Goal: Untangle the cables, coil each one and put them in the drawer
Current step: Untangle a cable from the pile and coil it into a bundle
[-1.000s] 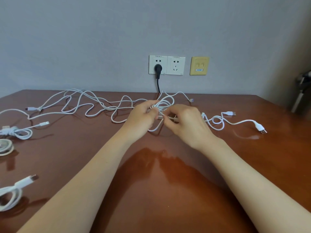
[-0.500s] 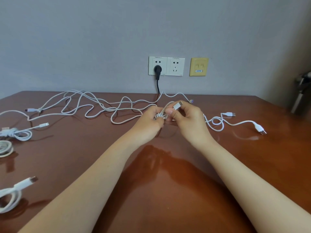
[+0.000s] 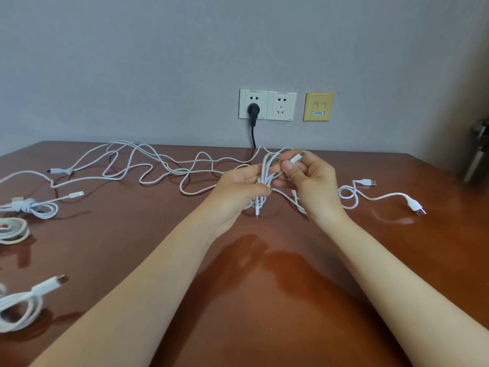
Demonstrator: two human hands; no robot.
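White cable coil [image 3: 266, 172] pinched in the left hand [image 3: 238, 192]; right hand [image 3: 312, 181], pinching its connector [image 3: 297, 157], should wind the tail snugly.

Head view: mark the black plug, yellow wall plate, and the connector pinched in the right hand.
black plug [image 3: 253, 110]: head view, plug body.
yellow wall plate [image 3: 318, 106]: head view, plate centre.
connector [image 3: 297, 156]: head view, white housing.

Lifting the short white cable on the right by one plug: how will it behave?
Probably floppy: the short cable lies in a loose loop, so it should dangle. Likely light, being thin. It may slide on the glossy table.
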